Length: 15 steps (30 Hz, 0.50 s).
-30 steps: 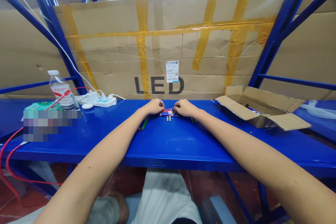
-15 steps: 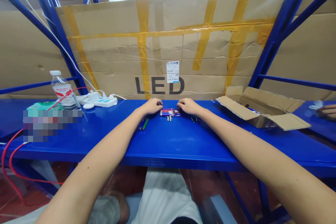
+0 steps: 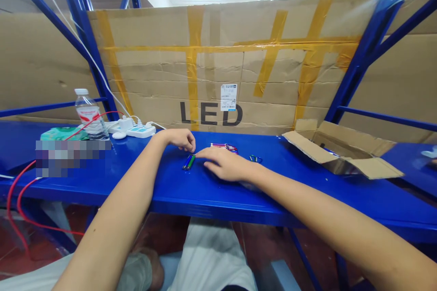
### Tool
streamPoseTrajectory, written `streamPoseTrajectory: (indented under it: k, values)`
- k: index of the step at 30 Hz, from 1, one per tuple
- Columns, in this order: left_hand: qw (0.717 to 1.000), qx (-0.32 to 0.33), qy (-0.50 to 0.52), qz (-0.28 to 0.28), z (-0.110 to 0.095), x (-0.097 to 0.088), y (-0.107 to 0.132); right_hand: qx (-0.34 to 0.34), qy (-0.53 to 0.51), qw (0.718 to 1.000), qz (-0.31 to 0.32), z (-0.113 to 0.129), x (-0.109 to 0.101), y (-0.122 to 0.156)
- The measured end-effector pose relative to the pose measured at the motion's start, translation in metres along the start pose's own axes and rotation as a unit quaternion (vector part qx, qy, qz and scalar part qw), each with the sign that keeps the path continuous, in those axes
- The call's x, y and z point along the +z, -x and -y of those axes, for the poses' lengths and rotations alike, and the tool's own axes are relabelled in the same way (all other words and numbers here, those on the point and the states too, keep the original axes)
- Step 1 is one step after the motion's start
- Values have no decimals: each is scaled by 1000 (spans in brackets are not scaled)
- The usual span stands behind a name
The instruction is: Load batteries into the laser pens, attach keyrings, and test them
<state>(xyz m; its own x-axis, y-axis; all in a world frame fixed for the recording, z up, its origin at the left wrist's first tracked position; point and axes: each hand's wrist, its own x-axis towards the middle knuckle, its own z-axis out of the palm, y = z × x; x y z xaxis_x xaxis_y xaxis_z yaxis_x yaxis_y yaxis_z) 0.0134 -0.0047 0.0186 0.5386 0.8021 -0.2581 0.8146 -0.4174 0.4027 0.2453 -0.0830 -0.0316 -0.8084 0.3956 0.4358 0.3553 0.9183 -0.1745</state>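
On the blue table, two slim metal tubes, a blue one (image 3: pixel 187 162) and a green one (image 3: pixel 191 162), lie side by side. My left hand (image 3: pixel 181 139) is just behind them with its fingers curled together and pointing down at their far ends; anything pinched there is too small to make out. From the right, my right hand (image 3: pixel 223 163) reaches across with fingers stretched, its index fingertip by the green tube's far end and the left fingertips. Behind it lies a row of red, silver and blue tubes (image 3: pixel 223 146), partly covered. Small dark clip-like pieces (image 3: pixel 255 158) rest right of the wrist.
An open cardboard box (image 3: pixel 336 145) stands at the right. On the left are a water bottle (image 3: pixel 91 118), a green packet (image 3: pixel 63 133), a white power strip (image 3: pixel 141 131) and red cables (image 3: pixel 25 179). A large cardboard sheet (image 3: pixel 164 72) closes off the back.
Both hands have left the row of tubes and moved left to the blue and green pair. The right hand now covers the spot where small silver discs lay. The view has shifted slightly.
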Motion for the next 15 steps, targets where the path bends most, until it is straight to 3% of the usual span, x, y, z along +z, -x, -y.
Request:
streamPoseTrajectory:
  k: [6,15]
  values:
    - [999,17,-41,-10,1,3,-8,-25,20,997,66,13,15,-4]
    - [999,7,-23,-31,-7,8,-9,-24,39,998,46,9,14,-5]
